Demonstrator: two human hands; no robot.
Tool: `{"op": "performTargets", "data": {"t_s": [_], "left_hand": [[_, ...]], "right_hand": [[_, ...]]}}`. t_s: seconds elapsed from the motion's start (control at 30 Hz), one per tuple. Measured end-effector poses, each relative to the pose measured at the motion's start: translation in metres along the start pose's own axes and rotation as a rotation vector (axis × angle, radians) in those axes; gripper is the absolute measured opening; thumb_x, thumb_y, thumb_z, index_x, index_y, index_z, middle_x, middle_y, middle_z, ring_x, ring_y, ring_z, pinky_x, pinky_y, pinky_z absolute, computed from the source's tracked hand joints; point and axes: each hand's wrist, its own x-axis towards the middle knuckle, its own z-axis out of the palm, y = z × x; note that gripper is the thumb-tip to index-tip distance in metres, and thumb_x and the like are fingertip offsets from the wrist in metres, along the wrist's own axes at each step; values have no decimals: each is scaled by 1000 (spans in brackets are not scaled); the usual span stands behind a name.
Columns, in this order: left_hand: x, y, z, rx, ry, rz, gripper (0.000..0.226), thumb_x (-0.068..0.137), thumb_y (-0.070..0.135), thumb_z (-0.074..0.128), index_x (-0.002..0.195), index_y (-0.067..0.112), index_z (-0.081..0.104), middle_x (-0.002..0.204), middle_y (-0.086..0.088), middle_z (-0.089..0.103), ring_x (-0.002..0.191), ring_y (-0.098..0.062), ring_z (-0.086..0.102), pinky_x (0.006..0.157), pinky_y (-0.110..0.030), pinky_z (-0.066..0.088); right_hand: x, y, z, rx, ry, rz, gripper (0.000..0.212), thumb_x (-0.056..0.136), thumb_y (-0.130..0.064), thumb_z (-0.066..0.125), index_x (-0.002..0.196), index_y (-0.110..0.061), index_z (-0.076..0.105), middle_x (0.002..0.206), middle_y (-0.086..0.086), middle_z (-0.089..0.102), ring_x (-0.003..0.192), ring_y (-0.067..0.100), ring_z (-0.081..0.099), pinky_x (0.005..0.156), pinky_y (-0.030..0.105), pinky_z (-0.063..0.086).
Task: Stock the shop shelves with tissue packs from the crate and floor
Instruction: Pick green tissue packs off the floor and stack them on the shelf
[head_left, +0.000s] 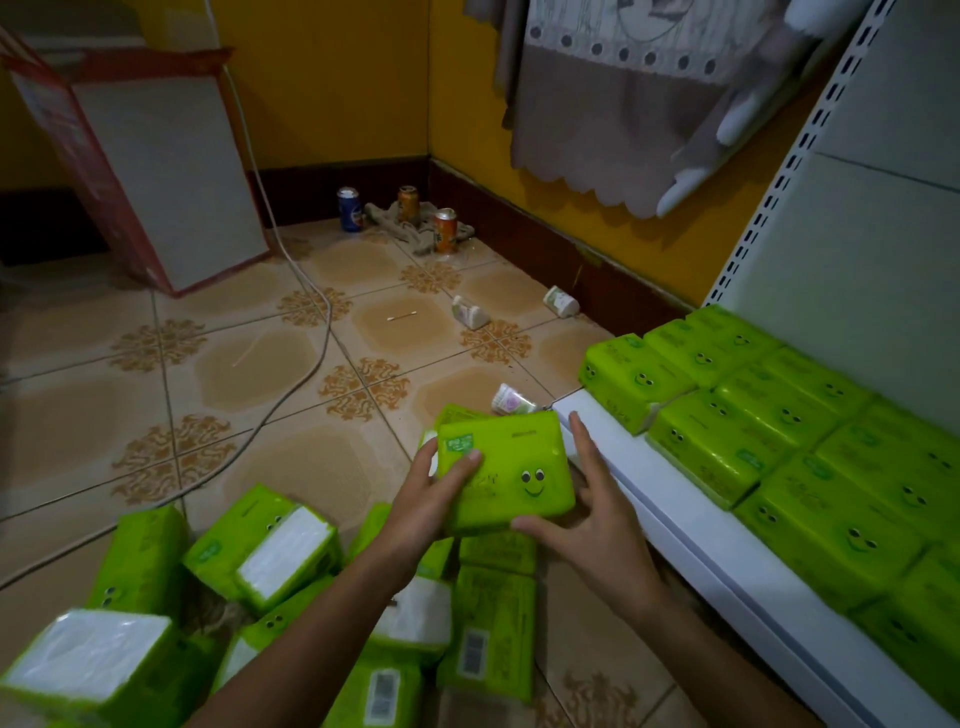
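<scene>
Nearest, roughly ten loose packs (291, 551) lay jumbled on the floor (260, 364), too heaped for an exact count; above them the left hand (431, 499) gripped one pack (506, 478), thumb on top, while the right hand (587, 525) clasped its near corner, just beside the shelf (675, 519); about ten stocked packs (711, 441) sat there in rows, so the job seemed about half done; farther off stood three cans (445, 228).

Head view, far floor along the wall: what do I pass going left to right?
Leaning red-framed board → blue can → orange can → second orange can → tipped cup nearest the wall → stocked tissue packs.
</scene>
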Motion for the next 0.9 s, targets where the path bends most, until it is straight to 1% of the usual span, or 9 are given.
{"op": "performTargets", "data": {"t_s": [0.1, 0.2, 0.27, 0.4, 0.53, 0.63, 0.73, 0.8, 0.9], "left_hand": [[9, 19, -5, 5, 23, -51, 54, 83, 43, 61, 132, 28, 45, 122, -2, 59, 95, -17, 63, 62, -28, 51], [20, 44, -9, 67, -39, -24, 54, 82, 29, 67, 132, 25, 48, 111, -4, 65, 89, -18, 65, 61, -28, 51], [27, 58, -4, 75, -67, 41, 54, 81, 23, 67, 131, 28, 47, 109, -6, 66, 89, -20, 67, 62, -28, 54], [47, 72, 43, 37, 34, 188, 44, 84, 25, 65, 125, 25, 50, 111, -9, 63, 91, -19, 63, 69, -33, 52], [75, 83, 117, 92, -19, 290, 33, 83, 40, 64, 113, 28, 58, 114, -5, 64, 103, -22, 61, 90, -43, 51], [91, 79, 167, 76, -92, 314, 21, 89, 36, 58, 109, 31, 60, 106, 2, 65, 102, -18, 61, 87, -36, 50], [99, 58, 199, 68, -102, 293, 26, 88, 36, 60, 114, 31, 58, 110, -2, 64, 102, -20, 60, 93, -41, 49], [99, 41, 206, 170, -116, 333, 25, 89, 27, 61, 112, 34, 56, 115, -2, 62, 106, -18, 58, 93, -33, 47], [98, 26, 202, 269, -19, 395, 20, 89, 14, 59, 100, 30, 60, 103, 0, 64, 98, -13, 59, 74, -8, 44]], "right_hand": [[11, -13, 2, -84, -61, -20, 97, 61, -34, 85, 135, -58, 26, 147, -12, 34, 133, 6, 37, 94, 32, 52], [25, -20, 0, -133, 21, -19, 89, 66, -21, 84, 129, -56, 32, 133, -15, 47, 124, 8, 48, 97, 38, 48], [35, -26, -8, -115, 77, -15, 86, 68, -19, 83, 131, -51, 34, 136, -10, 48, 124, 9, 48, 98, 37, 47], [49, -30, -43, -169, 232, -47, 85, 70, -20, 82, 140, -36, 35, 138, -11, 45, 126, 0, 40, 100, 16, 38], [60, -14, -95, -162, 412, -25, 85, 69, -22, 82, 139, -37, 37, 138, -4, 52, 126, 9, 47, 103, 35, 43], [66, 2, -136, -211, 508, 20, 85, 68, -23, 83, 141, -31, 39, 138, -4, 52, 127, 8, 46, 106, 32, 39], [76, 19, -172, -277, 584, 62, 85, 69, -25, 82, 142, -26, 39, 138, -1, 52, 128, 11, 46, 108, 31, 36], [90, 27, -192, -279, 619, 116, 85, 71, -27, 81, 143, -23, 37, 139, 4, 51, 129, 15, 46, 109, 31, 34], [112, 37, -214, -305, 631, 224, 82, 78, -26, 75, 146, -18, 31, 142, 9, 47, 132, 21, 41, 107, 25, 26]]}}
